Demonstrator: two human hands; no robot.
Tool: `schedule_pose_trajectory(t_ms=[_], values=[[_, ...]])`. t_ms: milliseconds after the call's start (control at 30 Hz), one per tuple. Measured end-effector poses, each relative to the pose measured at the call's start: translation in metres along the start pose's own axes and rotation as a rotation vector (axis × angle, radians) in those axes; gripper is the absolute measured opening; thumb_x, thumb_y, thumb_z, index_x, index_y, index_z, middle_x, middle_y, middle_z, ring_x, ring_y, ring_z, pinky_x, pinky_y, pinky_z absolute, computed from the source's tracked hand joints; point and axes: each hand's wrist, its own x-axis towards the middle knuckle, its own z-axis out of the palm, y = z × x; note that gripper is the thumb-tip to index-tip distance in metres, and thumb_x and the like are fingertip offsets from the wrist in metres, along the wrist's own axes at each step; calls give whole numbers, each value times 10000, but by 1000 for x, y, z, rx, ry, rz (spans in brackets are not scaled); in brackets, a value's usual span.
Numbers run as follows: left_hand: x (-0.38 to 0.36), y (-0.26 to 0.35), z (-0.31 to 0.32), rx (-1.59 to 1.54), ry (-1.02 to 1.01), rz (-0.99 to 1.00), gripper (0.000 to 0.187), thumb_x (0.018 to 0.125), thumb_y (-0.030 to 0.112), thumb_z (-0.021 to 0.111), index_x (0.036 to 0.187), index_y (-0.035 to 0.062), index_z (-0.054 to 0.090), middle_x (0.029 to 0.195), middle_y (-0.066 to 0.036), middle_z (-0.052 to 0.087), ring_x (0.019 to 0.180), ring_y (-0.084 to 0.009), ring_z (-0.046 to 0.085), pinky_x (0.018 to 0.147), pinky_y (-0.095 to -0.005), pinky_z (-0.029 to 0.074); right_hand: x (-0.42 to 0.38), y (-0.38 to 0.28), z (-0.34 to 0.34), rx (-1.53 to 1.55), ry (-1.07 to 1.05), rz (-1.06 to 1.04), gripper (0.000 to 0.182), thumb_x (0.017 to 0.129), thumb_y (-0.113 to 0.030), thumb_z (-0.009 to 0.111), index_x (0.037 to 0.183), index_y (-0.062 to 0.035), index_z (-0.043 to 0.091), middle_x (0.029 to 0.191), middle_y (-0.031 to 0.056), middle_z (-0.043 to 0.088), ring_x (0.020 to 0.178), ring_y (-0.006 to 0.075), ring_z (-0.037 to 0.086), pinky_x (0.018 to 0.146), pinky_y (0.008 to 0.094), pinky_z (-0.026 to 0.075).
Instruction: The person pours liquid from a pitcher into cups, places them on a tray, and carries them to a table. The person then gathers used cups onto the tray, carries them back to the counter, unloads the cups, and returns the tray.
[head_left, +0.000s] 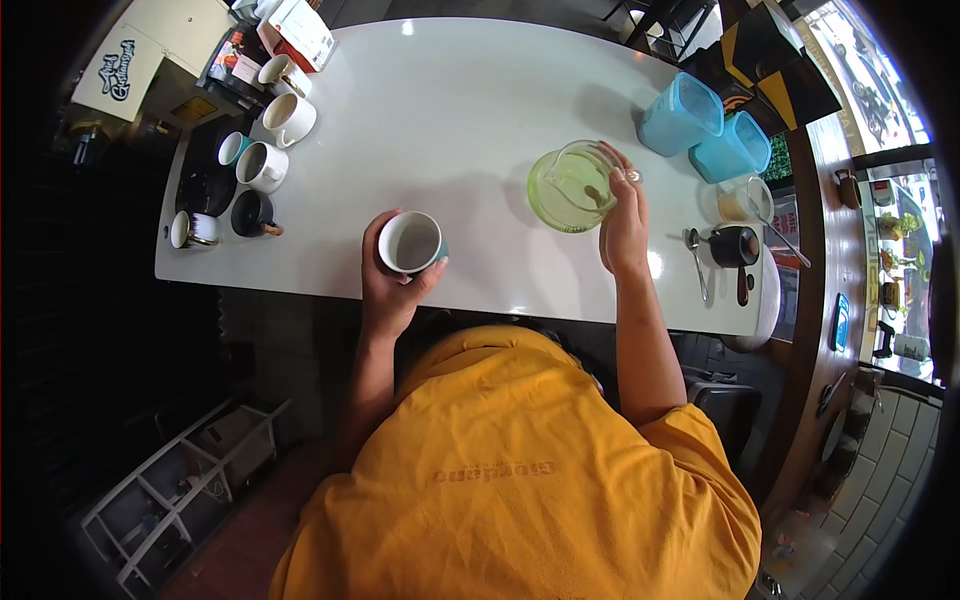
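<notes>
My left hand (392,285) is wrapped round a cup (412,266), white inside and teal outside, near the table's front edge. The cup's mouth faces up, and its inside looks pale and bare. To the right, my right hand (627,225) grips the side of a clear glass jug (572,165). Pale green shows through the jug's lower part, with a green round edge at its base. A small dark greenish spot appears inside it, near my fingers. My fingertips are partly hidden behind the glass.
Several mugs (290,120) stand along the left end of the white table (450,110), by a machine. At right are two blue containers (680,115), a glass cup (735,205), a spoon (699,265) and a small black pot (733,247).
</notes>
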Motion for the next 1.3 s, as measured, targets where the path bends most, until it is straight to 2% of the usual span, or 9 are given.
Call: schedule_pose_trajectory(t_ms=[133, 233, 300, 433, 533, 633, 1067, 1133, 1300], values=[[-1, 2, 3, -33, 17, 13, 682, 779, 88, 812, 1324, 35, 406, 1132, -67, 575, 1020, -142, 599, 802, -269, 517, 2, 0, -4, 19, 35, 36, 501, 993, -280, 411, 1374, 36, 482, 1300, 137, 560, 1211, 214, 503, 1018, 373, 395], [-3, 2, 2, -12, 10, -15, 683, 776, 90, 814, 1319, 35, 403, 1131, -70, 573, 1028, -144, 595, 813, -272, 516, 4, 1, -3, 26, 17, -68, 496, 992, -284, 411, 1367, 30, 494, 1304, 135, 563, 1213, 215, 506, 997, 373, 411], [0, 0, 1, 8, -19, 19, 687, 776, 82, 812, 1325, 35, 402, 1136, -72, 572, 1037, -145, 592, 820, -279, 516, -1, -6, -1, -6, 4, 30, 484, 992, -272, 409, 1344, 45, 508, 1298, 139, 567, 1207, 214, 511, 1010, 356, 399], [-1, -2, 0, -43, -35, 25, 702, 769, 86, 817, 1331, 35, 399, 1138, -73, 572, 1037, -149, 591, 830, -290, 516, 6, 0, -9, -10, 16, -42, 479, 992, -275, 410, 1331, 44, 520, 1301, 137, 568, 1207, 209, 515, 1000, 351, 404], [1, -3, 0, -26, -60, 30, 718, 762, 94, 823, 1337, 35, 397, 1149, -75, 563, 1046, -157, 588, 854, -303, 517, 5, -2, -9, 26, 32, 43, 475, 994, -262, 399, 1323, 59, 520, 1300, 147, 564, 1203, 209, 516, 1014, 343, 394], [-1, -3, 3, -93, -33, 8, 722, 757, 100, 827, 1333, 34, 398, 1163, -81, 552, 1059, -164, 583, 877, -316, 518, 8, 3, -12, 13, 19, -61, 475, 995, -267, 392, 1326, 47, 525, 1304, 141, 566, 1201, 209, 519, 1003, 348, 405], [3, -6, 0, -72, -52, 10, 724, 755, 75, 816, 1334, 29, 385, 1162, -88, 553, 1055, -160, 584, 858, -306, 524, 4, -1, -14, 59, 35, -16, 487, 991, -285, 415, 1329, 44, 535, 1295, 121, 578, 1185, 213, 521, 1002, 344, 404], [4, -5, -1, -61, -52, 7, 724, 753, 74, 817, 1334, 30, 387, 1164, -89, 553, 1055, -160, 584, 857, -306, 525, 0, -4, -12, -63, 10, 42, 474, 992, -269, 414, 1298, 66, 550, 1284, 131, 583, 1176, 206, 525, 1012, 334, 396], [7, 3, 3, -104, -103, -26, 710, 756, 64, 816, 1330, 31, 400, 1182, -86, 551, 1087, -170, 583, 891, -312, 516, 11, -25, -22, -73, -24, -91, 447, 986, -248, 418, 1250, 75, 581, 1278, 137, 595, 1161, 200, 536, 1021, 325, 384]])
